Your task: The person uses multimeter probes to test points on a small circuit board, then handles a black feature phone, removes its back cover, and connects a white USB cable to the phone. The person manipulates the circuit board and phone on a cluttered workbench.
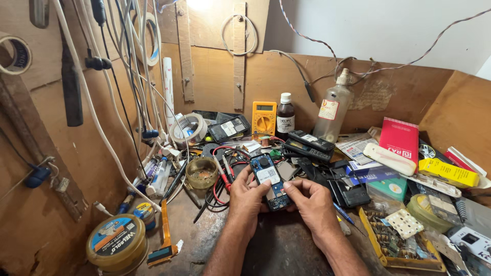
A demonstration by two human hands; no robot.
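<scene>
An opened mobile phone [269, 181], its back cover off so the blue circuit board and a pale label show, lies lengthwise in the middle of the worktop [276, 245], held up between both hands. The left hand [247, 197] cups its left edge, fingers curled shut around the side with the thumb lying on the board; the right hand [310, 201] closes on the lower right corner, thumb tip pressing near the bottom end. This looks like an inspection or pry-apart step on the bare board, and the next move probably calls for a steady grip on the left while the right thumb works finely at that lower edge, without bending the board. Just left of the phone stand a small glass jar [202, 173] and red and black probe leads [223, 176]. Farther back against the wooden wall are a yellow multimeter [264, 118], a dark bottle [285, 116] and a clear plastic bottle [333, 107]. Near left sits a round tin [116, 244]; near right, a yellow tray of small parts [394, 245].
</scene>
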